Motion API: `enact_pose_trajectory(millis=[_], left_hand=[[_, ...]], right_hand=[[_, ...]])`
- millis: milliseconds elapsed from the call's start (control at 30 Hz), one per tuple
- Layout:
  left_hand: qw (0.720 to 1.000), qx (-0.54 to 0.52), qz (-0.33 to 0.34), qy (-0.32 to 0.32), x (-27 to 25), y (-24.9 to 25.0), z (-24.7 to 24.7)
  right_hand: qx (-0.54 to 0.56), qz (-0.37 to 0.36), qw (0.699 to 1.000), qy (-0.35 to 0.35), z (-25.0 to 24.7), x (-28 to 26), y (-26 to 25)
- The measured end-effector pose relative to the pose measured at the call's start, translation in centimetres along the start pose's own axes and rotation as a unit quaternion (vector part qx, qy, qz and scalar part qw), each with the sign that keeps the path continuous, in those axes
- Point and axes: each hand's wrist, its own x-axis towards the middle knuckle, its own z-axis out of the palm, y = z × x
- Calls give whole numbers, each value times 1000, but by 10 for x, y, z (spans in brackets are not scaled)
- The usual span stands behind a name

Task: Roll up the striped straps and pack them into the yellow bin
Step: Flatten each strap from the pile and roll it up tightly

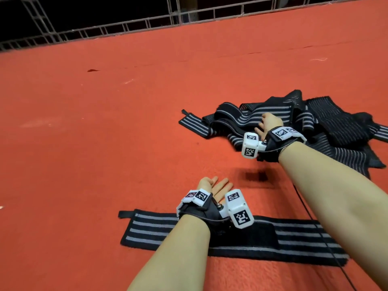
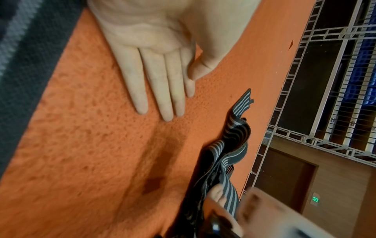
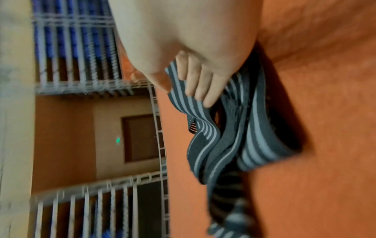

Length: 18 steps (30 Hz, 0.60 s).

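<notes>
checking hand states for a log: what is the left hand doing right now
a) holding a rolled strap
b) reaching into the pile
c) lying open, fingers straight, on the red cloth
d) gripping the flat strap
c: the left hand lies flat with fingers straight on the red cloth, just beyond the flat strap, while the right hand grips a strap in the pile.

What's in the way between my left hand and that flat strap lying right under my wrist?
Nothing visible. The left hand lies open on the red cloth just beyond the flat strap.
</notes>
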Motion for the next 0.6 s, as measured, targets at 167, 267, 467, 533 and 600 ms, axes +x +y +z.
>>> enact_pose_trajectory(millis=[167,267,467,533,600], left_hand=[[1000,17,2,5,1,-2,1],[1000,18,3,8,2,-1,1],[1000,21,0,0,0,-1,-1],[1000,23,0,2,1,-1,-1],[1000,25,2,3,3,-2,-2]], right_hand=[[-438,-98,894,-1,-7,7,16],[-572,-85,816,-18,-7,11,22],[-668,-153,728,33,0,20,19],[-655,-137,741,50,4,24,19],[-639,-139,755,49,5,27,20]])
